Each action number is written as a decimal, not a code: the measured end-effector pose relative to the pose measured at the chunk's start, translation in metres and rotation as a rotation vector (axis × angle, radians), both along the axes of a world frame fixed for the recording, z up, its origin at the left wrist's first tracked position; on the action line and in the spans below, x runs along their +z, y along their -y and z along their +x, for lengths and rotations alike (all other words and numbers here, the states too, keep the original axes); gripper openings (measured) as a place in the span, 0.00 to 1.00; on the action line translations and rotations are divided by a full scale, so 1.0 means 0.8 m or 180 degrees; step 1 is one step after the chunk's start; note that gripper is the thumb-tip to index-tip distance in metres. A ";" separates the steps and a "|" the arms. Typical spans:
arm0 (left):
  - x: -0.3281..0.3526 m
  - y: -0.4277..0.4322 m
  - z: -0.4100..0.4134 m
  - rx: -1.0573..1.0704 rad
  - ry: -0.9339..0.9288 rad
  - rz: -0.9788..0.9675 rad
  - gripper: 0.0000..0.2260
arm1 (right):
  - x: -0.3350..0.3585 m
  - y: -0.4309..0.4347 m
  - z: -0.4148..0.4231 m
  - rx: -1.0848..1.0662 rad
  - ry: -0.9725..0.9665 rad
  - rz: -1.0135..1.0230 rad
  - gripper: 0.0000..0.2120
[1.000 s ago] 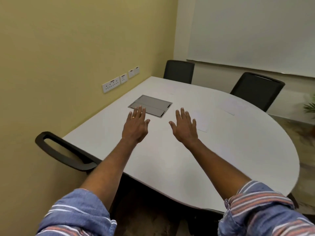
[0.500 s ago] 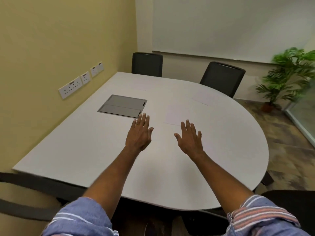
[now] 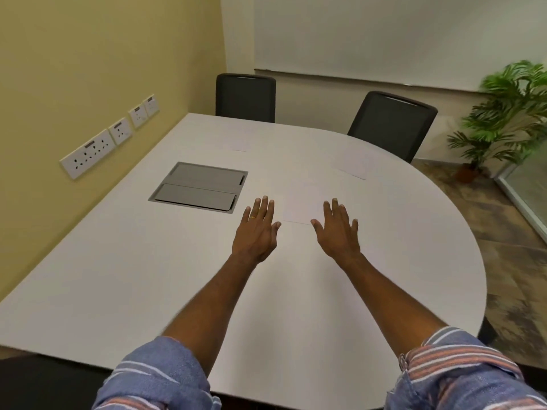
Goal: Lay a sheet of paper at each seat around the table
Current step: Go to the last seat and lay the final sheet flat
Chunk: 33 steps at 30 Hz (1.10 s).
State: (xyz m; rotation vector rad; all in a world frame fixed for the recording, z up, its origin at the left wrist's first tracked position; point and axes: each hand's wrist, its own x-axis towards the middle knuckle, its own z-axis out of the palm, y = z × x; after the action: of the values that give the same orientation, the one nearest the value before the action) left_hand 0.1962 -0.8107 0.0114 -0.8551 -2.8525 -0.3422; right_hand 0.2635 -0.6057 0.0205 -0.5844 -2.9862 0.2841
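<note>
Left hand (image 3: 257, 229) and right hand (image 3: 338, 229): spread flat, empty, mid-frame above table (image 3: 118, 276). Paper sheet (image 3: 299, 207) between fingertips (faint). Closer to sheet than earlier.

No legible text, brand, number or sign found. The wall sockets (image 3: 102, 149) — up and left of the left hand's fingers (image 3: 263, 207) — bear small dark markings, too blurred to read.

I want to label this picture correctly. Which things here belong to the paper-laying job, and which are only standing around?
Belong to the job:
paper sheets
table
chairs
left hand, open
right hand, open

Only standing around:
grey cable box
wall sockets
potted plant
whiteboard
</note>
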 end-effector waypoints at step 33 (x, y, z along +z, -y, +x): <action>-0.176 -0.142 -0.226 -0.0453 0.0977 -0.0173 0.27 | -0.176 -0.101 -0.171 -0.0217 0.0637 -0.0068 0.31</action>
State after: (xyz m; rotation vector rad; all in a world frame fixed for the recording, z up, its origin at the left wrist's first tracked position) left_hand 0.0150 -0.6968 -0.1294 -1.1075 -3.0989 -0.4503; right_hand 0.1269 -0.5251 -0.1203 -0.7580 -3.1485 0.2678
